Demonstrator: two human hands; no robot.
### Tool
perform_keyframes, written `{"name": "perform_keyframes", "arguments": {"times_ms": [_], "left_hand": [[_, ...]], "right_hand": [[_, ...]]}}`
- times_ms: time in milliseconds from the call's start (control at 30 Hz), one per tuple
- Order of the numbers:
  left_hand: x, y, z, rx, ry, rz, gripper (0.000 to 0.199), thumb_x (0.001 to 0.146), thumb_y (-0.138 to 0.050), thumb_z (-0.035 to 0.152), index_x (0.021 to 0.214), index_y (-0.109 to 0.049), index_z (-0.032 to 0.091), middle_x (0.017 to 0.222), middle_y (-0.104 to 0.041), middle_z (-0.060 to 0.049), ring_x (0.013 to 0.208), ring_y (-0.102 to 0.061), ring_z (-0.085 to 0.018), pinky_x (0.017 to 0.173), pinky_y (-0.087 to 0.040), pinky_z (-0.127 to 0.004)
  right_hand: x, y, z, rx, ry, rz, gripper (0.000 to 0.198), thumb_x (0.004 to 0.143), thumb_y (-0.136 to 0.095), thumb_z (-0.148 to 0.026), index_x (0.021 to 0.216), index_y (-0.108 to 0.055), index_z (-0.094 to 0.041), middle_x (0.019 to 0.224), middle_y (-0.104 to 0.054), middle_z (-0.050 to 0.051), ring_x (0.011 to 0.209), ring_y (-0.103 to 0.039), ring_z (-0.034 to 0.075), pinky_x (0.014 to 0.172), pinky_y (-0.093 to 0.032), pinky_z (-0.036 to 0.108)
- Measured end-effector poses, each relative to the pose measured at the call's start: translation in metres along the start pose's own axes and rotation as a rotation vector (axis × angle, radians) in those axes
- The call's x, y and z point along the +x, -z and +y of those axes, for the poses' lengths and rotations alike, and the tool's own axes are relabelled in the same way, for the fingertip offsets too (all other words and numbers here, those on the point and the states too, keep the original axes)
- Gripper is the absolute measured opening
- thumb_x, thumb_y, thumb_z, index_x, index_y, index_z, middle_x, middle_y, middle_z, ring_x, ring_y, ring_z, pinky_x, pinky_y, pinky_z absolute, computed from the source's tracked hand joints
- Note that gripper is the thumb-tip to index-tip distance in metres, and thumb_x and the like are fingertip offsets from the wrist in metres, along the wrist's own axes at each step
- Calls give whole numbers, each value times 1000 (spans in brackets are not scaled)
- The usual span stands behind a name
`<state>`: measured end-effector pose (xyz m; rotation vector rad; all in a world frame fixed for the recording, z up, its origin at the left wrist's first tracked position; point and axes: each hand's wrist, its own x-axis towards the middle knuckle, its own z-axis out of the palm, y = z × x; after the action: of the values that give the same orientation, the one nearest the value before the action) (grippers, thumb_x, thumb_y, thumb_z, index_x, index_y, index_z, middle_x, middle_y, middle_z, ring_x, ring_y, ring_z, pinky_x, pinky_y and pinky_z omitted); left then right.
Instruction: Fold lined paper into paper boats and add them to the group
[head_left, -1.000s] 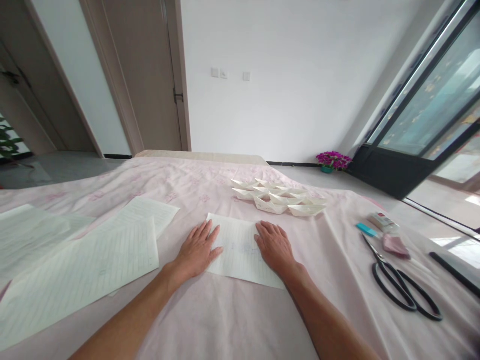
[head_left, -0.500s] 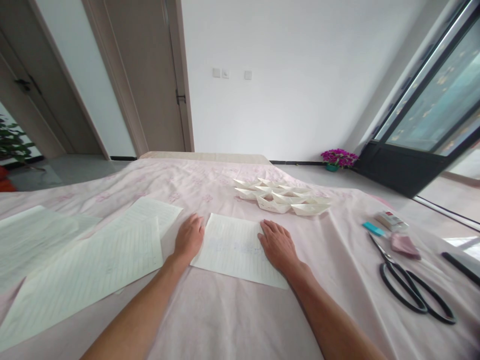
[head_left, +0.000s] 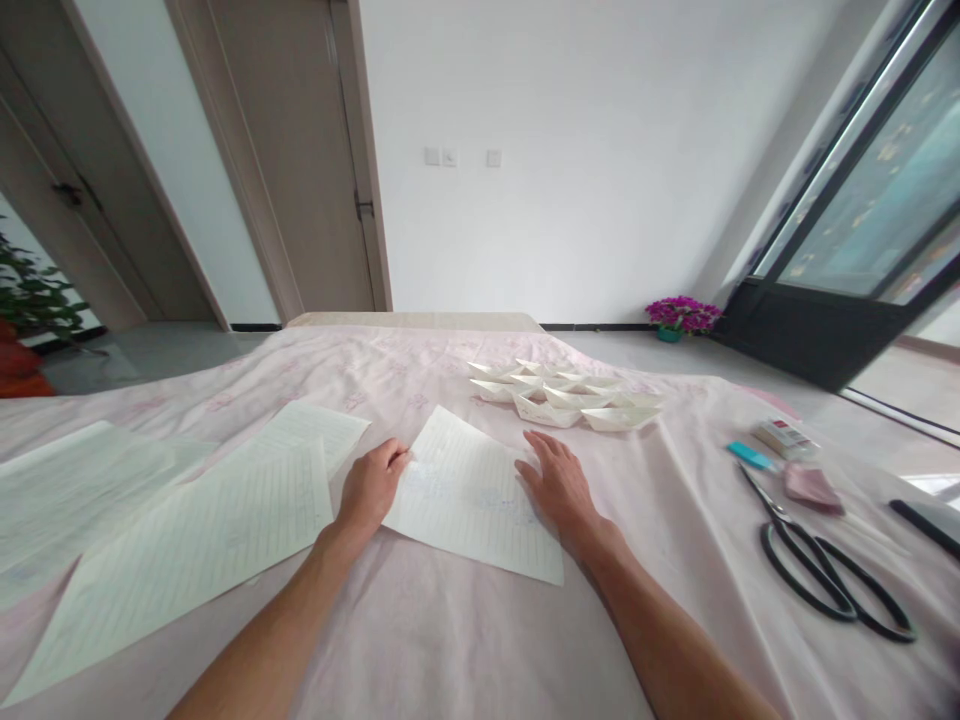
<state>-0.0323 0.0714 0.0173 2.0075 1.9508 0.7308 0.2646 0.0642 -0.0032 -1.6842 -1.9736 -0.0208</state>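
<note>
A lined sheet of paper (head_left: 472, 500) with faint handwriting lies between my hands, turned at an angle with its left side slightly raised. My left hand (head_left: 373, 482) is closed, pinching the sheet's left edge between thumb and fingers. At the right edge, my right hand (head_left: 559, 485) rests with its fingers stretched out and thumb apart, next to the paper. Beyond the hands, several folded paper boats (head_left: 551, 405) stand close together in rows on the pink cloth (head_left: 450, 650).
More lined sheets (head_left: 202, 520) overlap on the left. At the right lie black-handled scissors (head_left: 817, 560), a blue eraser-like block (head_left: 748, 456), a small white package (head_left: 784, 440), a pink folded piece (head_left: 812, 488) and a dark-edged object (head_left: 926, 525).
My left hand has gone from lying flat beside the sheet to pinching its edge. The paper has turned clockwise, and my right hand has lifted its fingers a little off it.
</note>
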Motion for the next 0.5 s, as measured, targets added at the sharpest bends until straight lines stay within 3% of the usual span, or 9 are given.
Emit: {"name": "perform_keyframes", "arguments": {"times_ms": [100, 200, 300, 400, 500], "left_hand": [[-10, 25, 9, 35, -94, 70, 24, 95, -46, 36, 92, -66, 23, 82, -71, 1, 72, -62, -14, 64, -36, -23], [-18, 52, 24, 134, -256, 131, 23, 96, -48, 35, 91, -66, 22, 81, -71, 0, 73, -62, -14, 64, -35, -24], [-16, 79, 41, 224, -450, 152, 22, 95, -51, 33, 85, -66, 21, 79, -69, 0, 75, -62, -15, 65, -38, -25], [-9, 107, 58, 274, -604, 245, 23, 95, -51, 31, 83, -66, 20, 78, -69, -1, 75, -61, -17, 69, -42, -28], [-12, 127, 74, 240, -694, 492, 17, 94, -54, 30, 97, -67, 20, 92, -71, -5, 89, -63, -21, 83, -46, -35]], "right_hand": [[8, 12, -20, 197, 106, 129, 48, 90, -58, -35, 135, -52, -21, 135, -57, 11, 124, -50, 28, 102, -40, 46], [17, 36, -53, 370, 189, 168, 52, 87, -64, -34, 136, -51, -26, 134, -57, 8, 120, -52, 25, 97, -44, 40], [26, 69, -87, 427, 233, 121, 55, 81, -70, -34, 134, -54, -28, 121, -64, 6, 96, -61, 20, 83, -48, 34], [34, 97, -109, 496, 297, -55, 17, 85, -63, -29, 98, -73, -24, 89, -71, 0, 75, -61, 14, 68, -44, 25], [35, 102, -112, 682, 120, -82, 19, 85, -59, -30, 75, -70, -17, 67, -65, -1, 62, -58, 11, 58, -41, 22]]}}
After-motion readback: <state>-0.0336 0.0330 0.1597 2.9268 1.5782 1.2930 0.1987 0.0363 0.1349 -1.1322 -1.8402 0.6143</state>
